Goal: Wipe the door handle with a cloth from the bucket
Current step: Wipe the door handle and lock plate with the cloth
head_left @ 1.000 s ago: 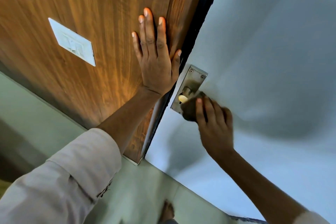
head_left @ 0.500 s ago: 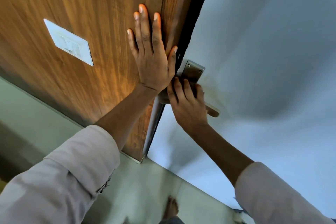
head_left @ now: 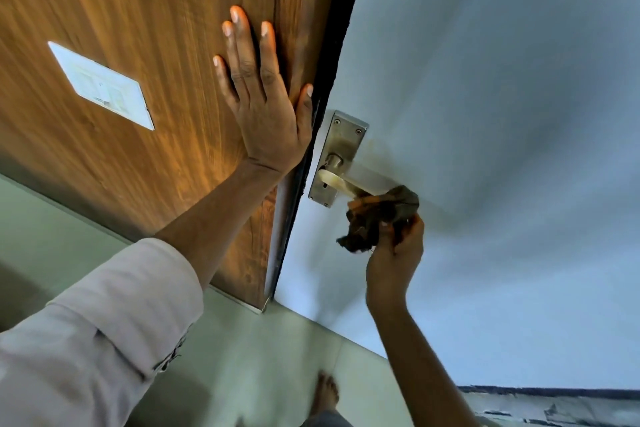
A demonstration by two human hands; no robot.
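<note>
A metal lever door handle [head_left: 341,181] on a steel backplate [head_left: 341,146] is fixed to the pale blue door [head_left: 502,97] near its edge. My right hand [head_left: 394,253] grips a dark brown cloth [head_left: 377,215] bunched over the lever's outer end. My left hand [head_left: 263,97] lies flat, fingers spread, on the brown wooden panel [head_left: 138,10] left of the door's edge. The bucket is out of view.
A white switch plate [head_left: 102,85] is set in the wooden panel. The floor below is pale green tile [head_left: 259,357], and a bare foot [head_left: 325,392] stands on it. A dark strip [head_left: 329,62] runs between panel and door.
My right hand slid the cloth from the handle's base by the backplate outward to the lever's end, uncovering the lever. My left hand stayed pressed flat on the wooden panel.
</note>
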